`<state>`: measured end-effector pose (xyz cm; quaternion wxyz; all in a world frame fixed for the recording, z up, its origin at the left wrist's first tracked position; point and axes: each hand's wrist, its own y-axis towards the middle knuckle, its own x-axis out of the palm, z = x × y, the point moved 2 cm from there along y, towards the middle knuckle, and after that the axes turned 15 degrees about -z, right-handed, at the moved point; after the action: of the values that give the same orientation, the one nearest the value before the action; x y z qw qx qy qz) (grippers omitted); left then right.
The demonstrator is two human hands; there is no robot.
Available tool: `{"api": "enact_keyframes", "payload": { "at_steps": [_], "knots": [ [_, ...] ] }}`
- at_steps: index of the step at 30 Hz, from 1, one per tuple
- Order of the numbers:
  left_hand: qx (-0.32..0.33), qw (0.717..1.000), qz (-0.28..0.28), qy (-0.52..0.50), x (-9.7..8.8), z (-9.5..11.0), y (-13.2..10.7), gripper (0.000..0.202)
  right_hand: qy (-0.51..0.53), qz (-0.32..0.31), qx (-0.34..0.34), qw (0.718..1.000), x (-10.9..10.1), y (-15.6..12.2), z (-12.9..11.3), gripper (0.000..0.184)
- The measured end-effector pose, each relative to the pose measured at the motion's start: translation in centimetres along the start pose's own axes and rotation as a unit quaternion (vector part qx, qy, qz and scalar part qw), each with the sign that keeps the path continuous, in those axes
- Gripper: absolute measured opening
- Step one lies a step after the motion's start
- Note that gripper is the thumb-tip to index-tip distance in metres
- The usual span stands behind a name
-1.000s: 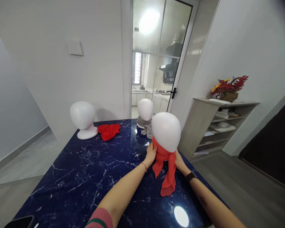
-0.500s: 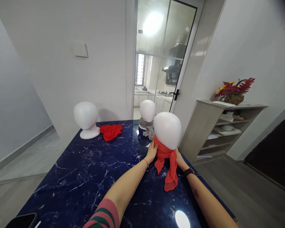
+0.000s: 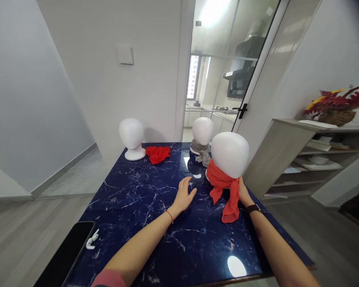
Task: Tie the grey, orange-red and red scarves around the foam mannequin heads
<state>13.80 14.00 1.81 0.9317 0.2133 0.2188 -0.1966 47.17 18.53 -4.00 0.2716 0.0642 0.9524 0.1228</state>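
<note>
A white mannequin head (image 3: 229,154) stands near the right side of the dark blue marble table (image 3: 137,207), with a red scarf (image 3: 225,187) tied round its neck and its ends hanging in front. My right hand (image 3: 243,191) rests against the head's right side at the scarf; its fingers are hidden behind it. My left hand (image 3: 184,195) hovers over the table, left of the head, its fingers spread and holding nothing.
A second white head (image 3: 202,133) with a grey scarf (image 3: 201,153) stands behind. A bare third head (image 3: 132,137) stands at the far left beside a crumpled red cloth (image 3: 158,154). A black phone (image 3: 67,253) lies at the near left corner. A shelf unit (image 3: 311,155) stands to the right.
My left hand has come off the scarfed head and moved left over the table, fingers spread. My view has swung left and closer.
</note>
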Motion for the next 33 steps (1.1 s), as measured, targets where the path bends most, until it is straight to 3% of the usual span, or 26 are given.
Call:
{"api": "enact_keyframes", "payload": {
  "at_steps": [2,5,8,10,12,14,17,19,22,24,28,31,33],
  "knots": [
    [0.027,0.998,0.016,0.05,-2.3,0.6,-1.7,0.044,0.032,0.014,0.022,0.999,-0.1,-0.4,0.0,0.095],
    [0.06,0.99,0.052,0.113,-5.0,1.3,-3.5,0.038,0.095,0.074,0.107,0.987,0.0,-2.0,-0.3,0.094],
    [0.079,0.981,0.105,0.144,-6.9,1.4,-4.0,0.034,0.119,0.175,0.173,0.962,0.9,-5.7,-1.8,0.083],
    [0.069,0.974,0.154,0.153,-8.1,0.8,-3.4,0.032,0.09,0.25,0.176,0.948,2.0,-8.8,-4.0,0.075],
    [0.03,0.964,0.206,0.168,-9.7,-0.4,-2.2,0.03,0.032,0.261,0.128,0.956,3.7,-11.5,-7.0,0.067],
    [-0.016,0.952,0.242,0.187,-11.6,-2.3,-0.8,0.029,0.002,0.207,0.067,0.976,6.0,-13.4,-10.2,0.054],
    [-0.052,0.944,0.249,0.212,-15.2,-5.6,0.6,0.027,-0.025,0.02,-0.022,0.999,10.0,-14.4,-14.0,0.036],
    [-0.068,0.94,0.237,0.235,-17.7,-7.8,0.5,0.025,-0.046,-0.113,-0.072,0.99,12.5,-14.2,-15.7,0.033],
    [-0.092,0.933,0.213,0.274,-21.0,-10.3,-0.8,0.022,-0.078,-0.254,-0.139,0.954,15.9,-12.0,-17.5,0.037],
    [-0.111,0.926,0.204,0.297,-22.7,-11.6,-1.8,0.02,-0.098,-0.292,-0.191,0.932,18.1,-8.8,-18.6,0.041],
    [-0.143,0.91,0.2,0.333,-24.6,-13.2,-3.1,0.015,-0.122,-0.262,-0.268,0.919,23.6,1.1,-21.0,0.048],
    [-0.154,0.899,0.202,0.356,-25.0,-13.7,-3.6,0.012,-0.131,-0.226,-0.249,0.932,28.5,8.1,-22.0,0.06],
    [-0.153,0.895,0.196,0.369,-24.7,-13.8,-3.8,0.013,-0.135,-0.208,-0.216,0.944,31.3,11.0,-22.0,0.069]
  ]
}}
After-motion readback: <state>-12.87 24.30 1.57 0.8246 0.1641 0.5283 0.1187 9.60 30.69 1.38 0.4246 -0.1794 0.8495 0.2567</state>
